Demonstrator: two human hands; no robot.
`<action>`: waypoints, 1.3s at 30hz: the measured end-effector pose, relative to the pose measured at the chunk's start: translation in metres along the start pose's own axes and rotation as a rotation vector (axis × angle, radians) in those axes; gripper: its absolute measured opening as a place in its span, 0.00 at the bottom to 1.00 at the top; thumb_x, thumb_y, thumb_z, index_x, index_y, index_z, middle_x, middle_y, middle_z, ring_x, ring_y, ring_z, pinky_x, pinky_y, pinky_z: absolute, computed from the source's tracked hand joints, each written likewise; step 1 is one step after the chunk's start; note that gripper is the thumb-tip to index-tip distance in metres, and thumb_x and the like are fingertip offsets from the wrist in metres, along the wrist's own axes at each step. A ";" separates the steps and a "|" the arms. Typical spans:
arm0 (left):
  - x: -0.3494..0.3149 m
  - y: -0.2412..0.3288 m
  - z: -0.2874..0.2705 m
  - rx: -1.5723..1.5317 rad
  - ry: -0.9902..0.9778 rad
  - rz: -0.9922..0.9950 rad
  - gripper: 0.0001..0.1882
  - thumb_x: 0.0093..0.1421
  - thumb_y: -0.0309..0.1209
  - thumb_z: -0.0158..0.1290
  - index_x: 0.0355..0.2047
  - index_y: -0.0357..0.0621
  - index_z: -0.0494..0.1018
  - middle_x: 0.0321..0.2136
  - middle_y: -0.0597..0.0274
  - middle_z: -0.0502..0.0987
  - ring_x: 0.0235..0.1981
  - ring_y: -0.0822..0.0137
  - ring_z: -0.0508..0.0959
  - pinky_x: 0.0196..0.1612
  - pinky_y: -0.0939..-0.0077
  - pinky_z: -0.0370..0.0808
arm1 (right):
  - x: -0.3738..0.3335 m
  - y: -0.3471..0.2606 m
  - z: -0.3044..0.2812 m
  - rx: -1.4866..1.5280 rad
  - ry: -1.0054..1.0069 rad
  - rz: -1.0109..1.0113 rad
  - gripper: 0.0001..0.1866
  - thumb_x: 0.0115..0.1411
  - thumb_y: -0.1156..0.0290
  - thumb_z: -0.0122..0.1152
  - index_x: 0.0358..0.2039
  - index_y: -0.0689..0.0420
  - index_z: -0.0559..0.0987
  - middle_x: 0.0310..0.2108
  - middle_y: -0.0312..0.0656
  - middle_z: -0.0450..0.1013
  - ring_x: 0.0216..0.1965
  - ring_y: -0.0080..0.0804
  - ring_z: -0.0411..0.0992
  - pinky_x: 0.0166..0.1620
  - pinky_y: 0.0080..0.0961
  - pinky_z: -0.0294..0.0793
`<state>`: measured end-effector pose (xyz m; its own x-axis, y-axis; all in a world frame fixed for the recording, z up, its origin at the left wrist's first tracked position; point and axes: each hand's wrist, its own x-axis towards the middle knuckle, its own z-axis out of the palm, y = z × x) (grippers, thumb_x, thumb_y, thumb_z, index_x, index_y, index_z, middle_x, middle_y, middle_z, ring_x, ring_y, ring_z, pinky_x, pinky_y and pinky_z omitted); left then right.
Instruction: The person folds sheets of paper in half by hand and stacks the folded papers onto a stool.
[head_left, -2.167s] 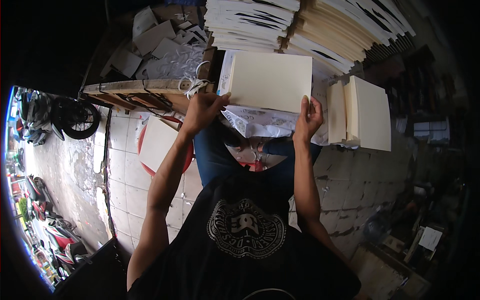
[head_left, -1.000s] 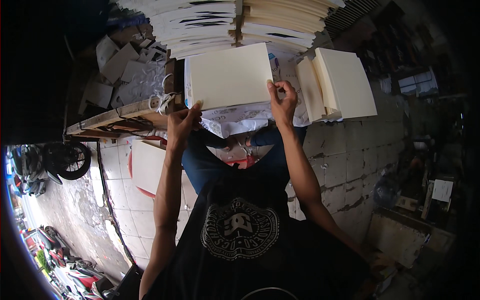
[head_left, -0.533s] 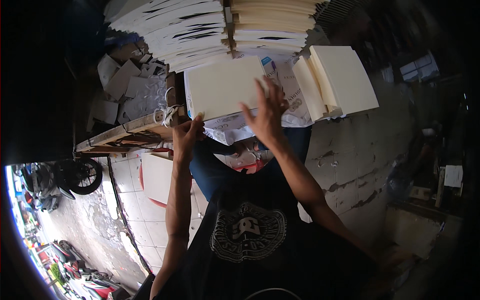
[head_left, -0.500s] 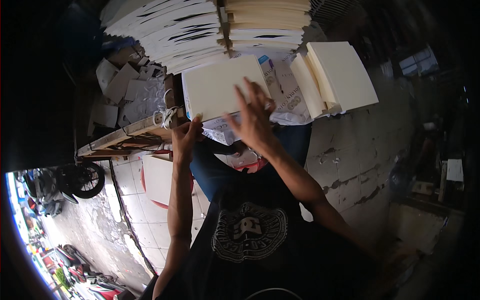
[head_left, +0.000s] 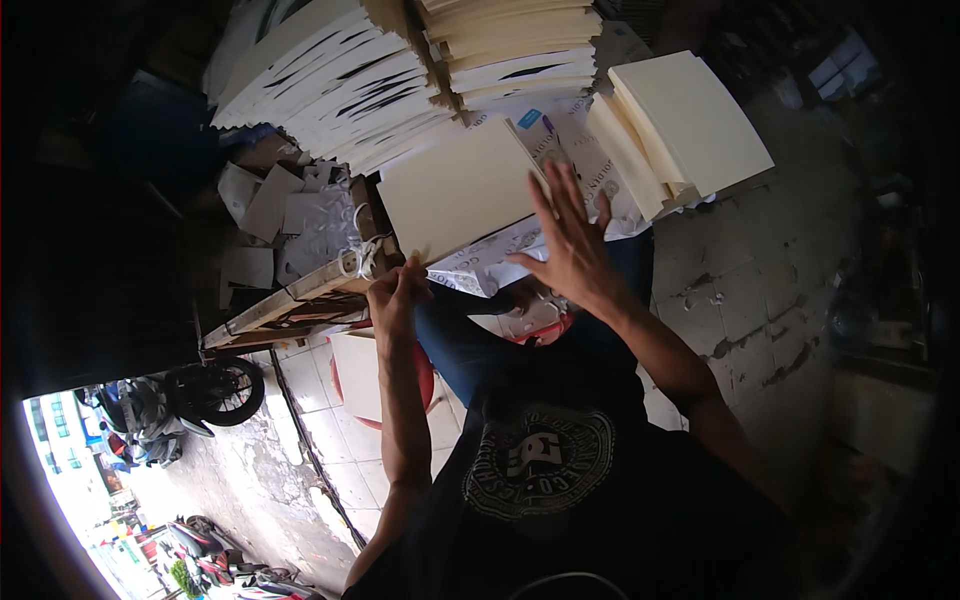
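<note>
A flat cream board (head_left: pixel 455 195) lies on a table covered with printed white paper (head_left: pixel 483 262). At its near left corner, my left hand (head_left: pixel 397 298) is closed, thumb and fingers pinching the edge. My right hand (head_left: pixel 575 240) is open with its fingers spread, just beside the board's right edge. Whether its fingertips touch the board or the paper I cannot tell. Right of that hand sits a pile of cream boards (head_left: pixel 692 120), with narrower folded-looking pieces (head_left: pixel 628 155) along its left side.
Tall stacks of white sheets (head_left: pixel 330 100) and cream sheets (head_left: pixel 515 45) stand behind the board. Paper scraps (head_left: pixel 285 205) fill a wooden-edged space at left, where white cord (head_left: pixel 362 250) is tied. Below stands a red stool (head_left: pixel 425 385) with a board on it.
My right hand has moved right, from over the board to its right edge, and its fingers have spread. My left hand keeps its pinch. The whole view has shifted slightly.
</note>
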<state>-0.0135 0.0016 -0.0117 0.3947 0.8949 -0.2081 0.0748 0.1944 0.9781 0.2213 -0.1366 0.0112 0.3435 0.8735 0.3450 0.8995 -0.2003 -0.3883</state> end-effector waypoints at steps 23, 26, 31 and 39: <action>0.049 -0.009 -0.019 0.192 0.001 0.127 0.20 0.67 0.40 0.55 0.46 0.32 0.74 0.30 0.60 0.80 0.22 0.73 0.77 0.25 0.80 0.73 | 0.008 0.193 -0.113 -0.292 0.821 0.602 0.36 0.58 0.47 0.65 0.60 0.56 0.69 0.50 0.49 0.74 0.59 0.50 0.66 0.59 0.60 0.60; 0.051 -0.007 -0.019 0.240 0.012 0.095 0.22 0.66 0.40 0.57 0.49 0.31 0.73 0.30 0.59 0.79 0.23 0.72 0.78 0.24 0.79 0.73 | -0.024 0.278 -0.125 -0.323 0.690 0.789 0.32 0.58 0.43 0.63 0.53 0.55 0.77 0.51 0.48 0.74 0.58 0.50 0.67 0.56 0.70 0.57; 0.033 0.017 -0.001 0.552 0.162 0.208 0.23 0.65 0.38 0.58 0.54 0.34 0.71 0.39 0.55 0.78 0.33 0.69 0.78 0.28 0.78 0.75 | -0.028 0.297 -0.136 -0.134 0.948 0.503 0.14 0.59 0.60 0.67 0.41 0.53 0.84 0.42 0.42 0.80 0.49 0.42 0.74 0.54 0.43 0.69; -0.098 0.135 0.100 0.527 -0.013 1.074 0.27 0.60 0.46 0.61 0.46 0.33 0.73 0.47 0.47 0.76 0.52 0.48 0.74 0.56 0.53 0.70 | -0.026 0.069 -0.162 0.831 0.618 -0.151 0.08 0.62 0.73 0.64 0.37 0.66 0.79 0.29 0.41 0.78 0.29 0.24 0.74 0.34 0.19 0.72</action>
<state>0.0491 -0.1002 0.1417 0.4943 0.4946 0.7148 0.0657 -0.8412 0.5367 0.3176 -0.2450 0.1138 0.5322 0.4386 0.7242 0.5556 0.4645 -0.6896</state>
